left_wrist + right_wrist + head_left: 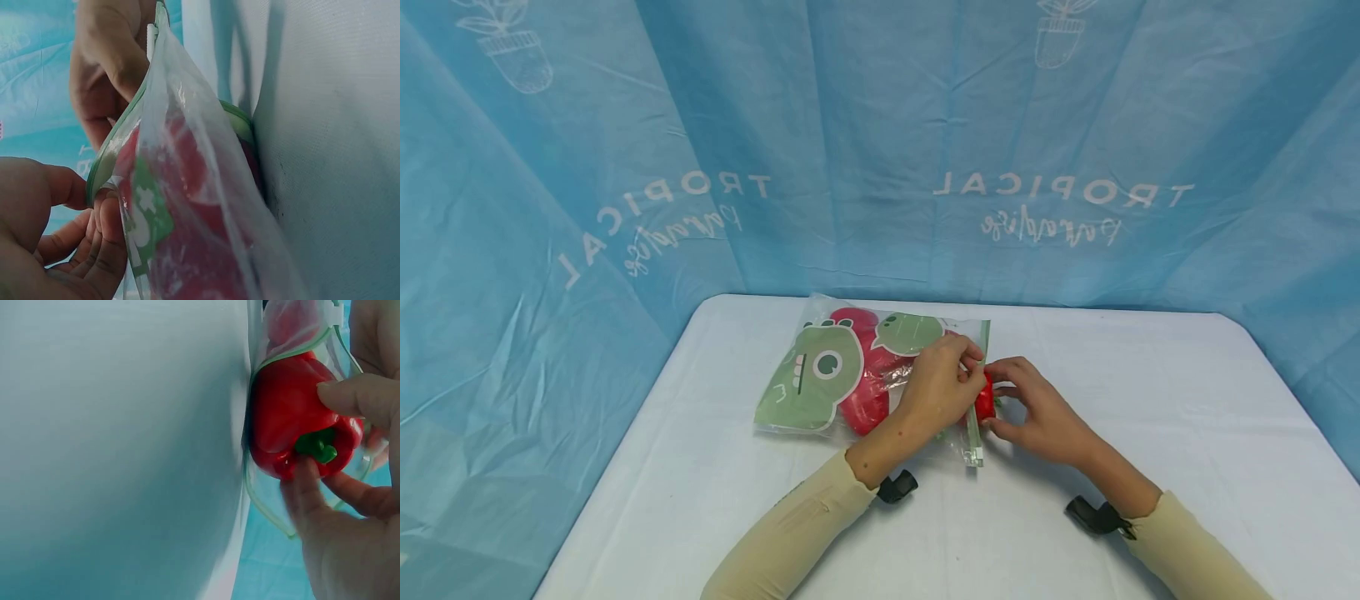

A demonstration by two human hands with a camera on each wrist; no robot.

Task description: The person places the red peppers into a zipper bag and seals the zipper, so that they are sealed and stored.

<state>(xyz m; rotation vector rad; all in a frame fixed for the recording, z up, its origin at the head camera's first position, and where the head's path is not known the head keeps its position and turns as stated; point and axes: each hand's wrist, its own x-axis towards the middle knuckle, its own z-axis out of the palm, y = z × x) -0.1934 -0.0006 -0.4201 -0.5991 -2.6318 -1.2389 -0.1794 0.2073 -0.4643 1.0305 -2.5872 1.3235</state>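
A clear zip bag printed with green cartoon monsters lies on the table, its green-edged mouth toward the right. Red, rounded things show through its plastic. My left hand pinches the bag's rim between thumb and fingers, and in the left wrist view the rim is lifted there. At the mouth, my right hand holds a red bell pepper, thumb on one side and fingers on the other. The pepper sits partly inside the opening, its green stem facing outward. Its far end is hidden by the bag.
A white cloth covers the table. Blue curtains with white printing hang behind it and along the sides. A black wrist-worn device sits at the right wrist, another at the left. A white slider is on the bag's rim.
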